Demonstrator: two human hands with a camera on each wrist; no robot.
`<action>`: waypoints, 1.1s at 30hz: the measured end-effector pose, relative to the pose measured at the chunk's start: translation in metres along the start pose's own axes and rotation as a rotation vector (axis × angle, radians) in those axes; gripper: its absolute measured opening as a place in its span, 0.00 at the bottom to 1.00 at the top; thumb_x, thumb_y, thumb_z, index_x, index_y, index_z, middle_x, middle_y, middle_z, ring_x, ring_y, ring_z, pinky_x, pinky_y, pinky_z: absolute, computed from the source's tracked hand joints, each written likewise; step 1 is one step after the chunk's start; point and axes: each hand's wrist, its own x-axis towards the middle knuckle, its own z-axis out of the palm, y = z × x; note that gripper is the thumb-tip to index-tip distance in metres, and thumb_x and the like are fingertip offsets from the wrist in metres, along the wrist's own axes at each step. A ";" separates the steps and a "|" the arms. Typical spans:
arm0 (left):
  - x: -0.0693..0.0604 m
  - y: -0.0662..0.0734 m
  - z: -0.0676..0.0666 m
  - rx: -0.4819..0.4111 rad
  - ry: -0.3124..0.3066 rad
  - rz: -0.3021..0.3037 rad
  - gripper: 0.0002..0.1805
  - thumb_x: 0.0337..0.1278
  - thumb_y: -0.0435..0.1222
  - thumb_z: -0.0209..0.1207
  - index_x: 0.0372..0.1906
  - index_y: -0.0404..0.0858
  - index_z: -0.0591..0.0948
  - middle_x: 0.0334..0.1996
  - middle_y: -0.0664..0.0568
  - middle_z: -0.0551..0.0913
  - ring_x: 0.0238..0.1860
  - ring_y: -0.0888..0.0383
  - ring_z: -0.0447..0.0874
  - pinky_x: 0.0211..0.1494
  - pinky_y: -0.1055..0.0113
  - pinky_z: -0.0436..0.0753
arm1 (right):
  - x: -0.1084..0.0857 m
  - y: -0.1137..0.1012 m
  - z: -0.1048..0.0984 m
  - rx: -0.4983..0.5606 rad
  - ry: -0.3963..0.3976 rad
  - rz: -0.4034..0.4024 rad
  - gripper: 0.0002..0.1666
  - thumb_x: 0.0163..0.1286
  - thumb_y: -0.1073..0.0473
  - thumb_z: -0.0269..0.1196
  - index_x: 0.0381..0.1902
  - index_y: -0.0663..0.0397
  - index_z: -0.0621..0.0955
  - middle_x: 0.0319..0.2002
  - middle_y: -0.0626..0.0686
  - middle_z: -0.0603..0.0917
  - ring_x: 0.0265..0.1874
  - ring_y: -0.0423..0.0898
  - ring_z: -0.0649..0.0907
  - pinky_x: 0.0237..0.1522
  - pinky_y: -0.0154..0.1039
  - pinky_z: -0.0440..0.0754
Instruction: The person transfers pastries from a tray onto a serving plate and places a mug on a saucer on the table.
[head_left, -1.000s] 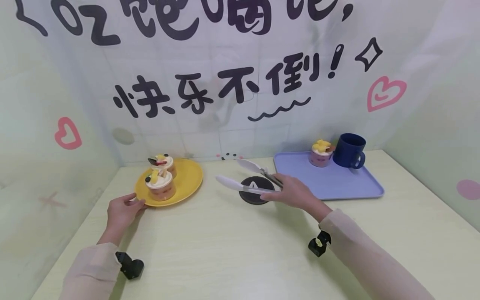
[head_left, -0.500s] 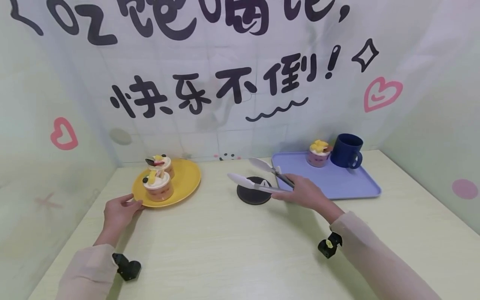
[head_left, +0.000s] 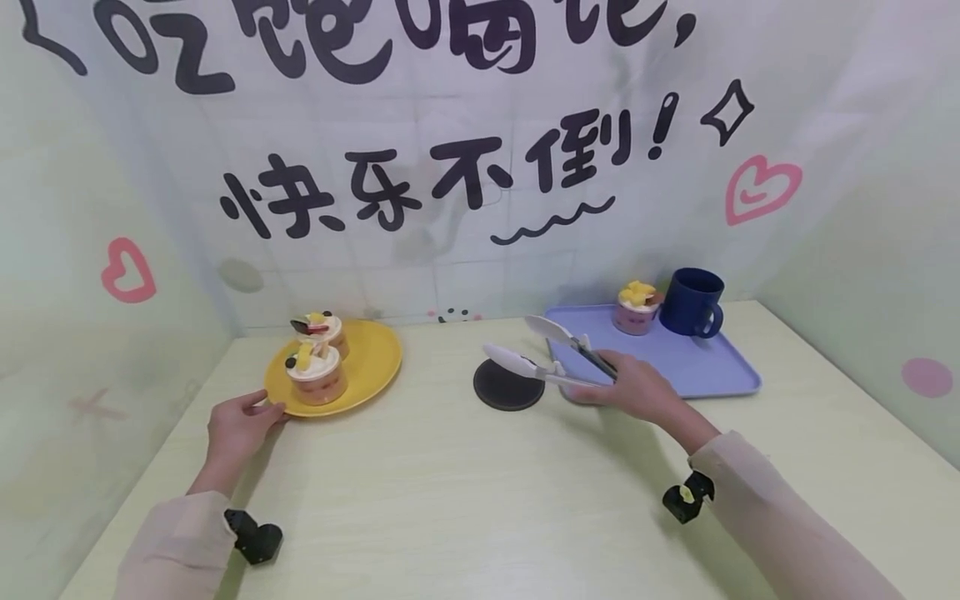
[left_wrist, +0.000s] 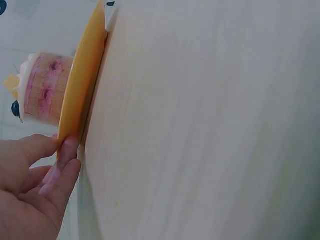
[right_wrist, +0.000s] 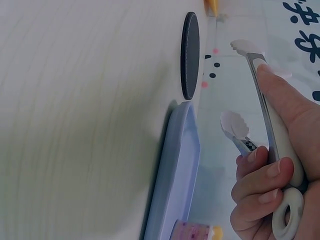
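Observation:
My left hand [head_left: 236, 429] pinches the near left rim of a yellow plate [head_left: 378, 358], thumb above and fingers beneath, as the left wrist view shows. Two dessert cups [head_left: 317, 375] topped with cream and fruit stand on the plate's left half. In my right hand [head_left: 637, 385] is a pair of white and grey tongs [head_left: 517, 360], gripped by the handles. The tongs' tips are spread apart with nothing between them, above the table between a round black coaster [head_left: 508, 387] and a lilac tray [head_left: 697, 367]. The right wrist view shows fingers curled round the tongs' handle [right_wrist: 277, 130].
At the back of the tray stand a third dessert cup [head_left: 636, 308] and a dark blue mug [head_left: 692, 302]. A printed backdrop [head_left: 450, 275] rises behind the pale table [head_left: 420, 500]. Side walls [head_left: 885, 275] bound it left and right.
My right hand has moved to the right with the tongs, from over the coaster toward the tray. The left hand keeps its hold on the plate, which stays in place.

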 end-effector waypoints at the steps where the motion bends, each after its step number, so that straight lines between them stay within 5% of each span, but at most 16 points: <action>1: 0.000 -0.001 0.000 0.005 0.000 -0.001 0.30 0.61 0.37 0.55 0.62 0.22 0.62 0.47 0.30 0.76 0.46 0.44 0.78 0.23 0.82 0.72 | -0.001 0.001 -0.001 -0.002 0.003 -0.001 0.49 0.51 0.32 0.63 0.61 0.59 0.69 0.36 0.55 0.77 0.32 0.49 0.73 0.29 0.40 0.68; 7: 0.000 -0.002 -0.001 0.005 -0.004 -0.007 0.31 0.61 0.38 0.55 0.62 0.22 0.61 0.47 0.30 0.76 0.47 0.42 0.77 0.22 0.82 0.71 | -0.006 0.011 -0.004 0.021 0.004 0.007 0.47 0.51 0.32 0.63 0.59 0.57 0.71 0.31 0.52 0.75 0.28 0.47 0.73 0.26 0.38 0.66; 14: -0.001 0.000 -0.001 0.004 -0.004 -0.010 0.31 0.61 0.38 0.55 0.62 0.21 0.61 0.47 0.29 0.75 0.46 0.42 0.77 0.22 0.82 0.71 | -0.012 0.015 -0.015 -0.003 0.001 0.030 0.51 0.52 0.32 0.62 0.62 0.62 0.67 0.39 0.57 0.77 0.32 0.50 0.73 0.28 0.39 0.67; 22: 0.000 -0.001 -0.002 0.003 -0.006 -0.011 0.31 0.61 0.37 0.55 0.62 0.21 0.61 0.47 0.28 0.75 0.46 0.42 0.77 0.22 0.81 0.72 | -0.015 0.020 -0.024 -0.002 0.000 0.018 0.50 0.53 0.32 0.62 0.62 0.64 0.67 0.37 0.56 0.76 0.33 0.50 0.72 0.29 0.40 0.66; 33: 0.002 0.000 -0.002 0.003 -0.015 0.002 0.32 0.60 0.37 0.55 0.61 0.20 0.61 0.45 0.29 0.76 0.40 0.47 0.80 0.22 0.80 0.73 | -0.025 0.032 -0.031 -0.026 0.030 0.027 0.52 0.53 0.32 0.61 0.63 0.66 0.66 0.51 0.64 0.75 0.42 0.54 0.74 0.37 0.46 0.70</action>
